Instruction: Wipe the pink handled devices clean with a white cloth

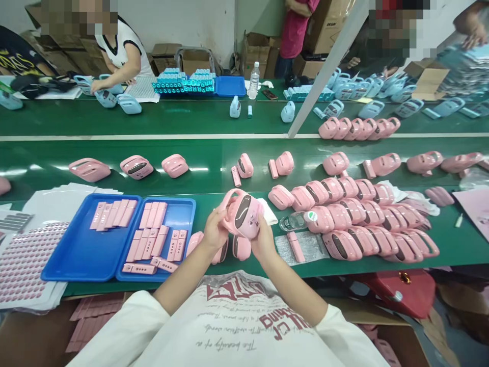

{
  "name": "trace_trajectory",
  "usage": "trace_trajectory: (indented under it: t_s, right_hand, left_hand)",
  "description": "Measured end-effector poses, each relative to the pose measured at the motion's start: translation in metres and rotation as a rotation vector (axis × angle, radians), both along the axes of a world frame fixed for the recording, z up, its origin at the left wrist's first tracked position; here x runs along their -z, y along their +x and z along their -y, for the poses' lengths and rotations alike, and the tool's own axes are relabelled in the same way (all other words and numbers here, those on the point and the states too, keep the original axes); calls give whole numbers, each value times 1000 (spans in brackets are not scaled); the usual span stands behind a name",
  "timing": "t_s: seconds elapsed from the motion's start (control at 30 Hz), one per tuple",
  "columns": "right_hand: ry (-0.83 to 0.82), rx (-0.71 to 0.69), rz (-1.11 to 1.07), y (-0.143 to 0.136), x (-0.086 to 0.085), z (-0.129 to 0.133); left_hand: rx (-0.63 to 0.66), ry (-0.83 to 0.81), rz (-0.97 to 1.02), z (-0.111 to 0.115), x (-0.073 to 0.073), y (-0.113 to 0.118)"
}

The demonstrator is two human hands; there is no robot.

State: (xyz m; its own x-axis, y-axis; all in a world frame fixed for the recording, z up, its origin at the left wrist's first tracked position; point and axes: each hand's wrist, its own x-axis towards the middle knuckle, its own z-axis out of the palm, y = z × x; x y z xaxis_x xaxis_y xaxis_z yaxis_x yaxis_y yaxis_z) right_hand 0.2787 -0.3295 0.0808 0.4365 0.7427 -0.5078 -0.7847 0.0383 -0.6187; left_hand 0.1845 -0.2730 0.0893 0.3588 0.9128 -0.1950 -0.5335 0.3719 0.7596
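A rounded pink plastic device (250,216) with a loop handle and a dark oval panel is held up in front of my chest. My left hand (216,228) grips it at the handle side, fingers partly hidden behind it. Closed on the opposite edge, my right hand (264,238) has its thumb on the front face. Below my hands, further pink devices (242,248) lie on the green table, partly covered by my left forearm. Just right of my right hand, a slim pink stick (295,246) rests on bubble wrap (281,248).
Left are blue trays (82,272) with pink button sticks, and sticker sheets (32,265). Rows of pink devices (344,214) and a clear bottle (293,222) lie to the right. A conveyor (214,153) carries more. Co-workers sit opposite with blue devices (130,104); a slanted post (328,66) rises between.
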Motion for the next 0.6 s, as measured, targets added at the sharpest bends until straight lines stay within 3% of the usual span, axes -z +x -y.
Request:
trace_trajectory:
  t_s: [0.17, 0.27, 0.33, 0.37, 0.4, 0.5, 0.6]
  right_hand:
    - [-33, -177, -147, 20, 15, -6]
    - [-45, -207, -230, 23, 23, -7]
    - [-99, -166, -275, 24, 28, -6]
    - [-118, -143, -292, 25, 30, -5]
    - [-128, -122, -302, 27, 32, -4]
    - [-134, -78, -291, 34, 40, 2]
    - [-127, -71, -200, 43, 49, 10]
  left_hand:
    - [239, 140, -106, -4, 9, -10]
    - [401, 391, -348, -26, 25, -13]
    - [440, 533, -728, -58, 36, -17]
    - [413, 564, -1015, -79, 40, -21]
    - [344, 549, -1170, -103, 44, -26]
    - [173, 491, -1468, -178, 51, -55]
    - [129, 380, -1724, -238, 50, -90]
